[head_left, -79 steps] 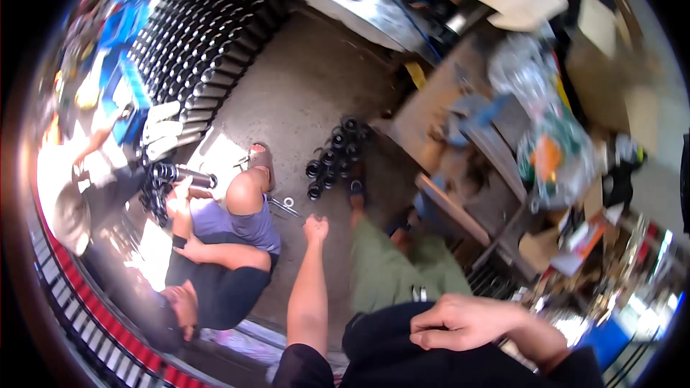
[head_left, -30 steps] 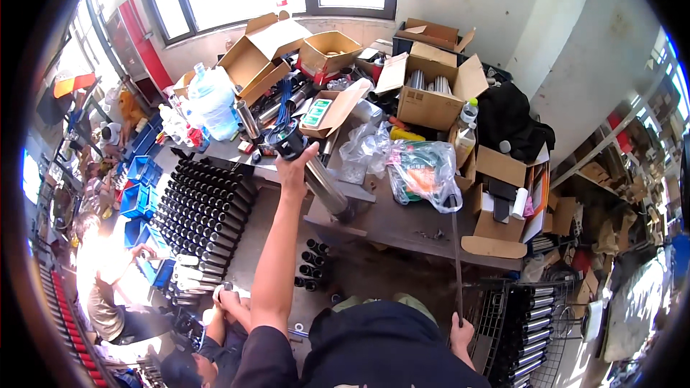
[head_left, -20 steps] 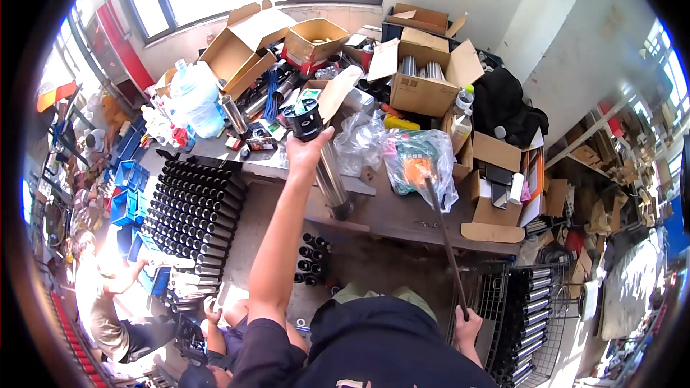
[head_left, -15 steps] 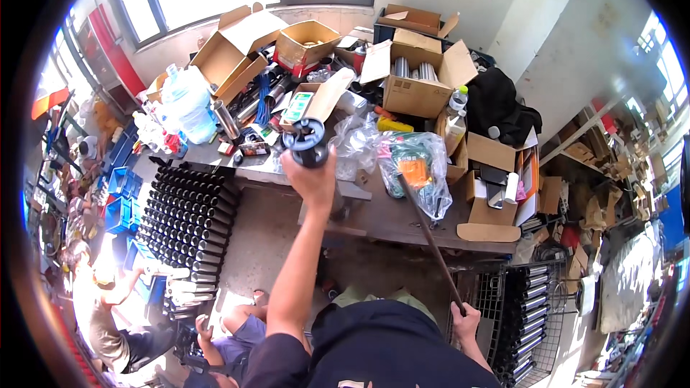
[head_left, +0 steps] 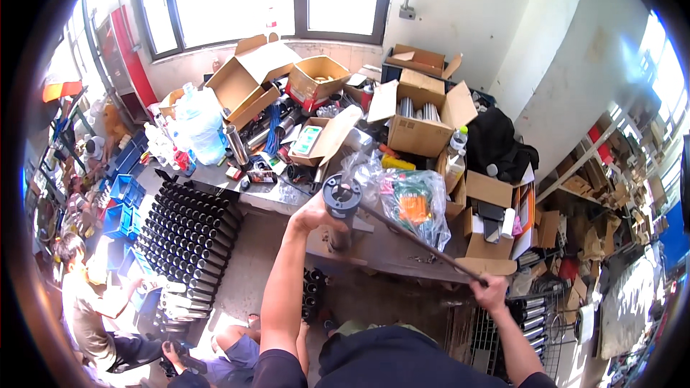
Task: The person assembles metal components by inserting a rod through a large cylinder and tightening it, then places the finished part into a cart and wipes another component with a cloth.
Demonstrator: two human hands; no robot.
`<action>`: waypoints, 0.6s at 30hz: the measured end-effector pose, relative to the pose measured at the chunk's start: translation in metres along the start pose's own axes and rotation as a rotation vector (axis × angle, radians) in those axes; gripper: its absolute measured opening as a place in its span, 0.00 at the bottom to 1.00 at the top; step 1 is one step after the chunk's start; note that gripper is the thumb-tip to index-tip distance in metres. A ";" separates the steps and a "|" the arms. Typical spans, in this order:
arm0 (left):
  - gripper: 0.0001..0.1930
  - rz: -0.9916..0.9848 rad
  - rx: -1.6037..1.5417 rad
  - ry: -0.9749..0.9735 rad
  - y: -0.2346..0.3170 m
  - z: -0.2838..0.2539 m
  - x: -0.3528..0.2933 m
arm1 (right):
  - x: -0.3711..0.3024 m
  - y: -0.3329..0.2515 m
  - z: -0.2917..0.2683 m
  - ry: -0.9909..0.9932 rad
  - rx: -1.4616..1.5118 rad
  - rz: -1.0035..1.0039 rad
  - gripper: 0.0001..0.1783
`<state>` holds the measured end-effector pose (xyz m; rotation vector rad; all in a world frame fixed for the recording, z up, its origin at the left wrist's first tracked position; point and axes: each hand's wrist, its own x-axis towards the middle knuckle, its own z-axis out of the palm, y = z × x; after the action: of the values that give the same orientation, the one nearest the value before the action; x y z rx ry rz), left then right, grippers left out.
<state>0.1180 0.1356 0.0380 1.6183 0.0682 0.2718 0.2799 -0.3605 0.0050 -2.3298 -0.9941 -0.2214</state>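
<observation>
My left hand (head_left: 316,214) is wrapped round a dark grey cylinder with a flanged, holed round top (head_left: 342,195). It sits upright at the bench's front edge, above a metal post (head_left: 338,238); whether it rests on that post I cannot tell. My right hand (head_left: 490,293), closed, grips the near end of a long dark metal rod (head_left: 424,244). From there the rod slants up to the left, its far end beside the cylinder's top; whether they touch is unclear. Just behind the rod lies a clear plastic bag with green and orange contents (head_left: 413,205).
Open cardboard boxes (head_left: 420,133), bottles and metal tubes crowd the workbench (head_left: 359,248). A rack of black tubes (head_left: 188,233) stands left, near a seated person (head_left: 93,316) and another person in purple-grey shorts (head_left: 241,352). A wire basket of tubes (head_left: 528,323) is at right.
The cylinder in my left hand has come lower and slightly right. My right hand has risen, bringing the rod to a flatter slant with its far end by the cylinder.
</observation>
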 end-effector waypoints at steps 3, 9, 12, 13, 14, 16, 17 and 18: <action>0.32 0.007 -0.054 -0.040 -0.002 0.004 0.011 | 0.095 -0.029 -0.026 0.074 -0.036 -0.187 0.17; 0.40 0.159 -0.055 0.317 -0.012 -0.001 -0.022 | 0.053 -0.207 -0.022 -0.718 0.325 -0.478 0.38; 0.36 0.218 0.297 1.127 -0.041 0.043 -0.039 | 0.102 -0.233 -0.021 -0.696 0.004 -1.185 0.22; 0.32 0.161 0.385 1.315 -0.026 0.068 -0.053 | 0.120 -0.253 -0.024 -0.589 -0.180 -1.401 0.12; 0.26 0.146 0.418 1.424 -0.029 0.090 -0.062 | 0.124 -0.278 -0.017 -0.549 -0.218 -1.586 0.10; 0.22 0.119 0.082 1.158 -0.033 0.123 -0.064 | 0.123 -0.326 0.010 -0.501 -0.114 -1.936 0.07; 0.30 -0.047 -0.074 0.906 -0.030 0.129 -0.051 | 0.111 -0.370 0.034 -0.552 0.088 -2.012 0.07; 0.45 0.015 -0.286 0.832 -0.035 0.135 -0.030 | 0.097 -0.410 0.058 -0.685 0.215 -2.082 0.07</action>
<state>0.1228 0.0000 -0.0068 1.1335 0.6228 0.9102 0.0562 -0.0440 0.1793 -0.2415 -3.0598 -0.0335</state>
